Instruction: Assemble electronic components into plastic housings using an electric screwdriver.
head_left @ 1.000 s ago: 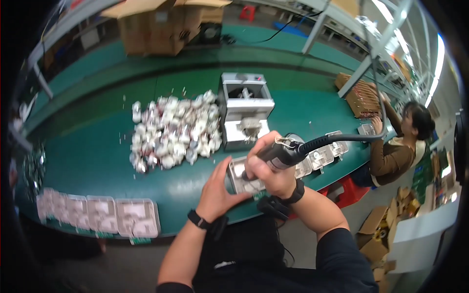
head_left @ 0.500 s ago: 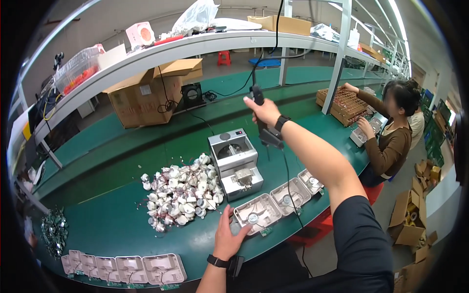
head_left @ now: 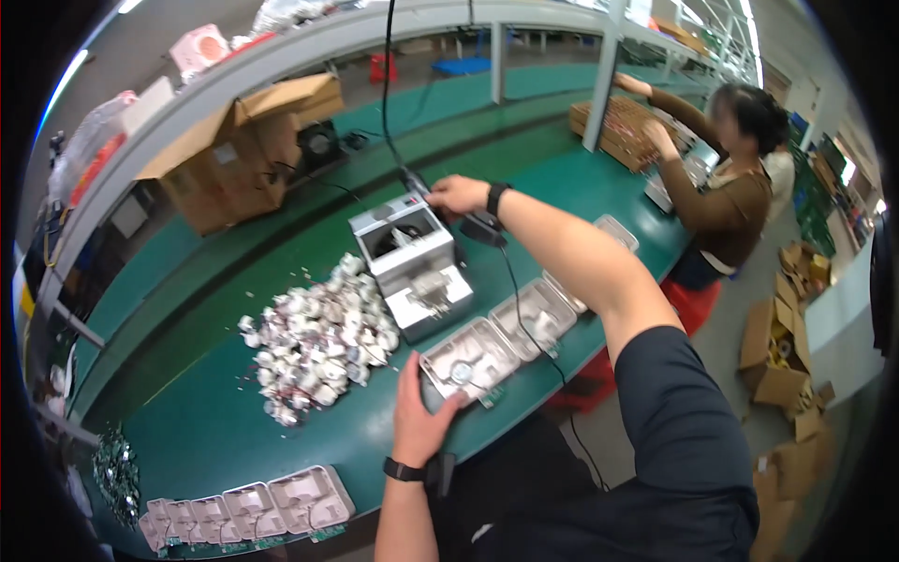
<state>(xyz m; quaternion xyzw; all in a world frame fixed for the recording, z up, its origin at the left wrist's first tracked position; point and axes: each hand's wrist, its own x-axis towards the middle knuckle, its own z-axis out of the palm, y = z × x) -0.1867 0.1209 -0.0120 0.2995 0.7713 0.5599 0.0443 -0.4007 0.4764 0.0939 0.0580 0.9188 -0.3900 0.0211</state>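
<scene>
One left hand [head_left: 421,419], fingers wide apart, against a pale rectangular plastic housing [head_left: 487,343] on the green worktop [head_left: 206,379] | right hand [head_left: 459,195]: fingers curled at black corded tool [head_left: 414,181], hold unconfirmed | silver boxy machine [head_left: 408,269] behind; white-parts heap [head_left: 318,339] left; black cable [head_left: 518,304] crosses neighbouring pale housing [head_left: 555,315]

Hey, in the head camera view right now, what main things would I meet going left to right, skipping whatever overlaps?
Shiny dark green pile, heap of white parts, pale tray at the left hand, brown partitioned box, open cardboard box toward the right edge.
</scene>
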